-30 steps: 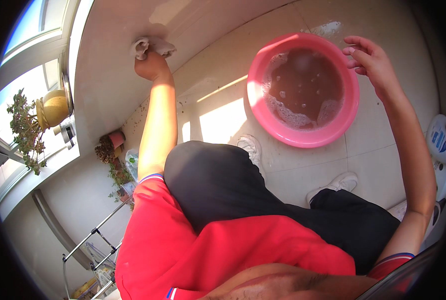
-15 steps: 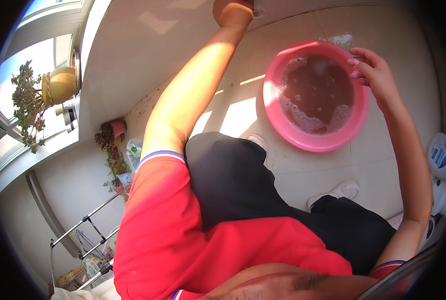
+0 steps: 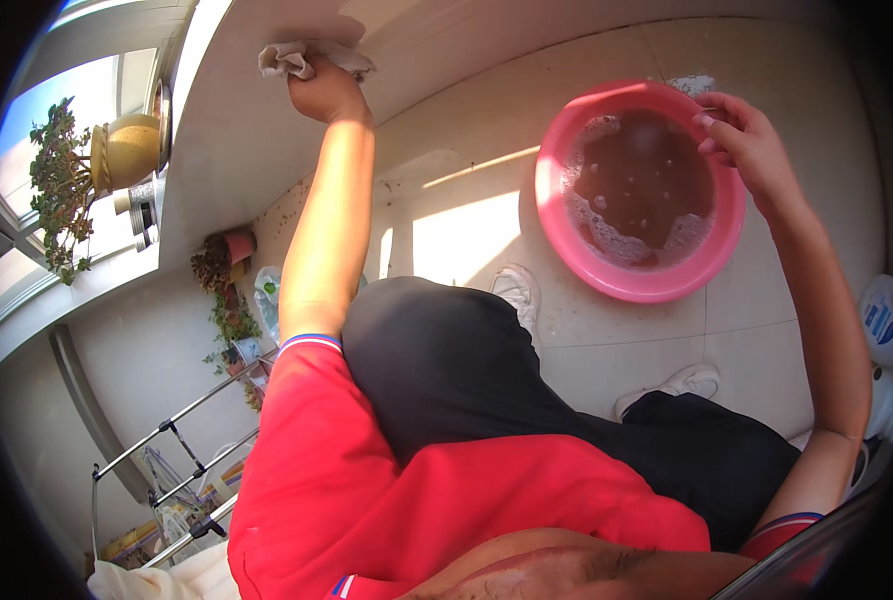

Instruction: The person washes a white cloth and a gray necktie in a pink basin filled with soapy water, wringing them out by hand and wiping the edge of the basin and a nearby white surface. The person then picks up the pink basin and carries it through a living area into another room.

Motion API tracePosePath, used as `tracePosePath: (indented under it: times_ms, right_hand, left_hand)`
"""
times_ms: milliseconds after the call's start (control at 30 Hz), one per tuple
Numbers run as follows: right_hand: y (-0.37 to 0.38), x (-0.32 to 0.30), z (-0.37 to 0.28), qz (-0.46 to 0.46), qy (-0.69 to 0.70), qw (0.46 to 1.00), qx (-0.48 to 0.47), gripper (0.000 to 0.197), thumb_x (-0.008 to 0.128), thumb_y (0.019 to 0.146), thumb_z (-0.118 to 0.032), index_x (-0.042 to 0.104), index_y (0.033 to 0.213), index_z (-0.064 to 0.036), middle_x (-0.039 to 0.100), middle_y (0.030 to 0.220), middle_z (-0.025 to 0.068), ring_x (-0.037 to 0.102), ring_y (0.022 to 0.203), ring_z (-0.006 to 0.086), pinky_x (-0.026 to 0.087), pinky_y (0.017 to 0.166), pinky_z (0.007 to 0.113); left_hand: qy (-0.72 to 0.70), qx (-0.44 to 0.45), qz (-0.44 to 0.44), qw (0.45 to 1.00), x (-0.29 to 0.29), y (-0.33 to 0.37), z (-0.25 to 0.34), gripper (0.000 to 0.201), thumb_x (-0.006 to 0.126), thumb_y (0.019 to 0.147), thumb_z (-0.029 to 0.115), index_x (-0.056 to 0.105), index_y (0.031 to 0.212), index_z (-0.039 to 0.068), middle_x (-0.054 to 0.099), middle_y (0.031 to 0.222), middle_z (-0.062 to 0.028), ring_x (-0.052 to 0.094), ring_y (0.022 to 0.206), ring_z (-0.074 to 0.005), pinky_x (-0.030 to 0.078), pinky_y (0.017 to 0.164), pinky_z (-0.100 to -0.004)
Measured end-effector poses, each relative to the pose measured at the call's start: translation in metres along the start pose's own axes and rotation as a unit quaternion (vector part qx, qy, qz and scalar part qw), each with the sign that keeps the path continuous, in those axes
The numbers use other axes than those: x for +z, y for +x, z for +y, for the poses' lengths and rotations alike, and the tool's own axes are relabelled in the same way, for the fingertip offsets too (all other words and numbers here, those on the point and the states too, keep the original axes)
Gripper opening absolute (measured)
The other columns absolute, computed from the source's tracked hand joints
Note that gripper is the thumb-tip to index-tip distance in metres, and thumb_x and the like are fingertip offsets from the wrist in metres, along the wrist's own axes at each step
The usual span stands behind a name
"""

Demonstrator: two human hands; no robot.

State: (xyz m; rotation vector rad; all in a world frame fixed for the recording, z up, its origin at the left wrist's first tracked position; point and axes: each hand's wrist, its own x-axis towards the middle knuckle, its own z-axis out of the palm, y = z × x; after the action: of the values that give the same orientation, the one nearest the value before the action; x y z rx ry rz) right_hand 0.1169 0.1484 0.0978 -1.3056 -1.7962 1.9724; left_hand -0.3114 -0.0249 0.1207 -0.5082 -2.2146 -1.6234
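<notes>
My left hand (image 3: pixel 329 92) is closed on a crumpled, light grey-beige cloth (image 3: pixel 285 60) and presses it to the pale wall (image 3: pixel 417 50) at the upper left. My left arm is stretched out far from my body. A round pink basin (image 3: pixel 639 289) stands on the floor at the right, holding murky brown water with foam along its edge. My right hand (image 3: pixel 739 138) is at the basin's right rim, fingers loosely bent and a little apart, with nothing visible in them. Whether the fingers touch the rim, I cannot tell.
Potted plants (image 3: pixel 127 155) stand on the window sill, and more pots (image 3: pixel 239 248) line the wall's foot. A metal rack (image 3: pixel 182 425) is at the lower left. White bottles (image 3: pixel 879 320) stand at the far right. My shoes (image 3: pixel 517 292) are on the tiles near the basin.
My left hand has moved left and lower in view along the wall, bringing the cloth into sight. My right hand stays at the basin's rim.
</notes>
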Motion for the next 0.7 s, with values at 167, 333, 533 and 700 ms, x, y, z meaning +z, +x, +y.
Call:
tracePosePath:
  times_ms: [167, 333, 533, 700]
  right_hand:
    - [0.000, -0.004, -0.003, 0.003, -0.017, 1.000, -0.020, 0.043, 0.059, 0.091, -0.023, 0.054, 0.129, -0.0033, 0.065, 0.103, 0.0005, 0.058, 0.078, 0.0057, 0.046, 0.071, 0.021]
    - [-0.012, 0.003, -0.011, 0.023, 0.003, 0.999, -0.025, 0.041, 0.062, 0.089, -0.021, 0.057, 0.124, -0.0014, 0.064, 0.096, 0.0023, 0.059, 0.076, 0.0080, 0.046, 0.071, 0.024]
    - [-0.014, -0.010, 0.001, 0.037, 0.000, 0.999, -0.018, 0.042, 0.063, 0.088, -0.022, 0.057, 0.125, -0.0016, 0.065, 0.100, 0.0028, 0.059, 0.077, 0.0074, 0.046, 0.071, 0.024]
    - [-0.010, -0.018, 0.009, 0.038, -0.003, 0.999, 0.009, 0.044, 0.063, 0.088, -0.021, 0.056, 0.126, -0.0009, 0.065, 0.103, 0.0031, 0.059, 0.078, 0.0072, 0.045, 0.071, 0.023]
  left_hand:
    - [0.360, 0.108, -0.265, 0.888, 0.066, -0.041, 0.043, 0.036, 0.068, 0.083, 0.034, 0.068, 0.091, -0.001, 0.069, 0.087, -0.0214, 0.067, 0.085, -0.0362, 0.052, 0.074, -0.0369]
    - [0.344, 0.090, -0.383, 0.852, 0.095, -0.070, 0.026, 0.043, 0.066, 0.082, 0.044, 0.071, 0.091, 0.002, 0.070, 0.090, -0.0194, 0.066, 0.090, -0.0378, 0.053, 0.077, -0.0413]
    - [0.314, -0.013, -0.237, 0.919, 0.046, -0.046, -0.027, 0.048, 0.070, 0.081, 0.043, 0.069, 0.104, 0.001, 0.069, 0.102, -0.0201, 0.067, 0.093, -0.0339, 0.052, 0.081, -0.0375]
    - [-0.055, 0.061, -0.104, 0.991, 0.069, -0.034, 0.055, 0.018, 0.068, 0.086, 0.013, 0.070, 0.098, 0.001, 0.069, 0.086, -0.0233, 0.069, 0.078, -0.0264, 0.051, 0.072, -0.0333]
